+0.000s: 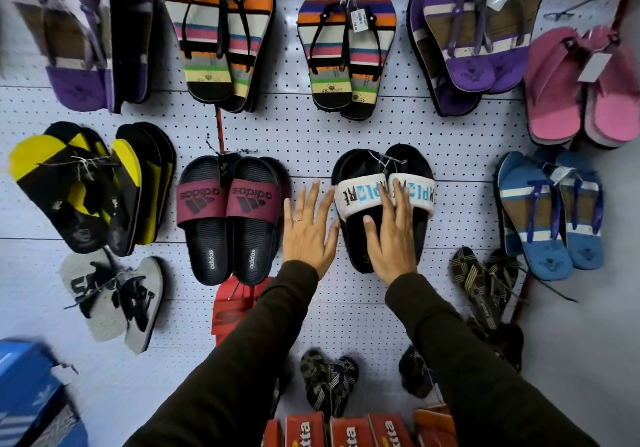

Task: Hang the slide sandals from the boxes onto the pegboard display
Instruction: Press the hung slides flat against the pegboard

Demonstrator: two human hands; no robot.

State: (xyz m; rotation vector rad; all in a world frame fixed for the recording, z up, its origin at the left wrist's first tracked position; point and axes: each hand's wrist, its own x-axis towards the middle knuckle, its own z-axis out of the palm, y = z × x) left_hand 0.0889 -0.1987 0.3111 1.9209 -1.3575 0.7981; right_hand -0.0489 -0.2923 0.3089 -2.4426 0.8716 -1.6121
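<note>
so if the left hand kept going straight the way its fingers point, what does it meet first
Probably bare pegboard first: the left hand points up the gap between the maroon adidas slides and the white-strap slides. Further up hang striped flip-flops.

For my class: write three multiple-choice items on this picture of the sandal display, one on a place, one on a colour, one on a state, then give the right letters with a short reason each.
1. Where do the maroon-strap slides hang?
A. left of the white-strap slides
B. right of them
C. above the striped sandals

2. What colour are the boxes at the bottom edge?
A. green
B. red
C. white

3. How is the right hand placed?
A. gripping a box
B. in a pocket
C. flat on the white-strap slides

Answers: 1 A, the maroon pair sits left of the left hand. 2 B, their lids show red. 3 C, open fingers lie over the strap and footbed.
</note>
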